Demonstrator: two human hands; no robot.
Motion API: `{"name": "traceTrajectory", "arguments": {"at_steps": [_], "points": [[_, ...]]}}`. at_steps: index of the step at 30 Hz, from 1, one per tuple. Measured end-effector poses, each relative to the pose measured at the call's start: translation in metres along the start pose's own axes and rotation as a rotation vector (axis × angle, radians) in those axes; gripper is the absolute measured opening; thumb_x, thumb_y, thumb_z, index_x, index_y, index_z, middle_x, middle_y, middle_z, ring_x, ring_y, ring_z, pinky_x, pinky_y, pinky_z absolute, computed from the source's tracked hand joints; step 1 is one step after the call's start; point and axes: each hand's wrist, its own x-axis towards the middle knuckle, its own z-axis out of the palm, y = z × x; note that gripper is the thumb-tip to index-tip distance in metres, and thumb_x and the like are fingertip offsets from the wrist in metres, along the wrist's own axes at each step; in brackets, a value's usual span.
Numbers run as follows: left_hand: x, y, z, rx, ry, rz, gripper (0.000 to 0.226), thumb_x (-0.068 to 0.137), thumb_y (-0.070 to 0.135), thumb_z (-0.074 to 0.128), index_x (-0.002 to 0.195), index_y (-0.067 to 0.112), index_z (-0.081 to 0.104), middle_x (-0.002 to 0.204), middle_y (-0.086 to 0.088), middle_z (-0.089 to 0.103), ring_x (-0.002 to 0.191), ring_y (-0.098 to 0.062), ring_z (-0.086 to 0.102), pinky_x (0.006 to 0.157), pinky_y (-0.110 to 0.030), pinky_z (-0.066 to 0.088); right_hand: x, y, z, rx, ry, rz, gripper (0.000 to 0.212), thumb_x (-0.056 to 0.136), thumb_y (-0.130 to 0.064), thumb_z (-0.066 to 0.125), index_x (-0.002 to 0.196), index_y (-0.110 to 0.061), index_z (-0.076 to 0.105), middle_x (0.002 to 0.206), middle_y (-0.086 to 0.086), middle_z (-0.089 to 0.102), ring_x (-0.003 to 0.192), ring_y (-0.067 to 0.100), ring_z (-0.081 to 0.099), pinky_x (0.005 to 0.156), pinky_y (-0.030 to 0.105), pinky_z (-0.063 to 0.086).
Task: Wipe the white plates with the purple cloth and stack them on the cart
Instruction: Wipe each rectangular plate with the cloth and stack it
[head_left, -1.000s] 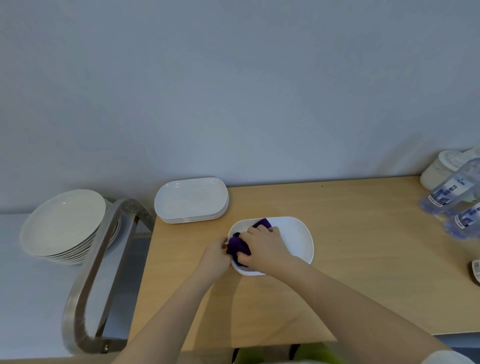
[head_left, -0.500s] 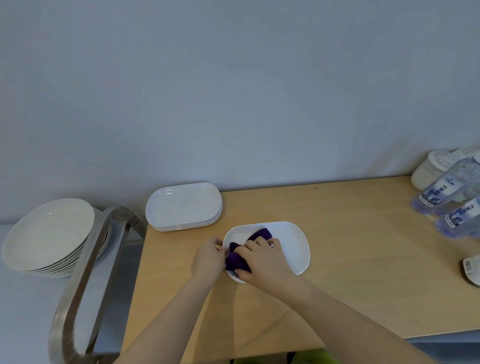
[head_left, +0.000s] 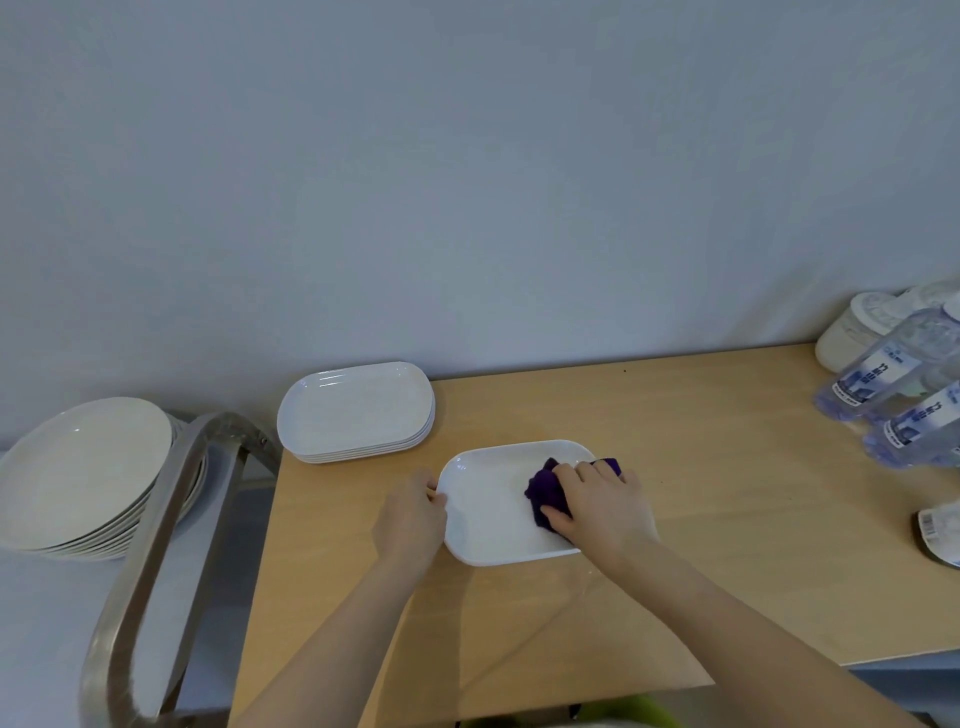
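Plain grey-blue wall (head_left: 467, 182) behind a light wooden worktop (head_left: 701, 519).
We see the wall fill the upper view, evenly lit and bare; the worktop meets it along its far edge, with a curved metal handle (head_left: 156, 545) at left.

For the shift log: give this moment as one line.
step: wiping | right hand: purple cloth on plate | left hand: steadies plate rim | cart stack: waiting

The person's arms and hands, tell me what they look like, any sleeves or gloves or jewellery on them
Both arms are bare along all that shows, with no sleeves. The left hand and right hand wear no gloves, and no rings, watch or bracelet show on the hands or wrists. A bit of yellow-green clothing shows at the bottom edge of the head view, near the body.
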Motion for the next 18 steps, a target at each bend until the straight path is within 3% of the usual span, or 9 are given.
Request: {"name": "traceTrajectory", "arguments": {"at_steps": [5,9,12,16,18], "points": [[-0.001,0.001,-0.004,0.053,0.031,0.043,0.009,0.093,0.016,0.05,0.088,0.021,0.057,0.078,0.005,0.058,0.074,-0.021,0.055,0.057,-0.027,0.034,0.022,-0.007,0.002,0.029,0.06,0.155,0.044,0.098,-0.051,0.037,0.132,-0.024,0.044,0.121,-0.007,0.06,0.115,0.016,0.051,0.083,0.032,0.033],[-0.002,0.002,-0.004,0.093,0.047,0.053,0.02,0.09,0.011,0.049,0.075,0.017,0.06,0.062,0.007,0.049,0.065,-0.021,0.046,0.052,-0.027,0.027,0.035,-0.021,0.0,0.089,0.072,0.174,0.041,0.098,-0.052,0.036,0.13,-0.027,0.044,0.12,-0.007,0.058,0.114,0.017,0.05,0.085,0.034,0.031],[-0.001,0.0,-0.004,0.071,0.031,0.062,0.021,0.091,0.011,0.05,0.076,0.017,0.064,0.063,0.005,0.052,0.064,-0.022,0.046,0.052,-0.027,0.027,0.04,-0.033,0.001,0.153,0.058,0.108,0.039,0.097,-0.05,0.04,0.129,-0.029,0.046,0.121,-0.008,0.057,0.115,0.017,0.049,0.088,0.035,0.031],[0.003,-0.006,-0.008,0.032,-0.037,0.113,0.021,0.093,0.013,0.049,0.089,0.017,0.07,0.081,-0.002,0.068,0.073,-0.023,0.057,0.058,-0.028,0.036,0.045,-0.056,0.001,0.223,0.017,-0.049,0.037,0.094,-0.048,0.045,0.125,-0.029,0.049,0.117,-0.009,0.059,0.112,0.016,0.05,0.086,0.035,0.031],[0.004,-0.007,-0.011,-0.001,-0.081,0.139,0.024,0.094,0.01,0.046,0.088,0.016,0.069,0.073,-0.001,0.064,0.067,-0.021,0.055,0.056,-0.028,0.035,0.046,-0.072,0.003,0.249,0.001,-0.13,0.036,0.092,-0.047,0.047,0.121,-0.027,0.051,0.115,-0.009,0.06,0.111,0.016,0.05,0.087,0.037,0.03]]}}
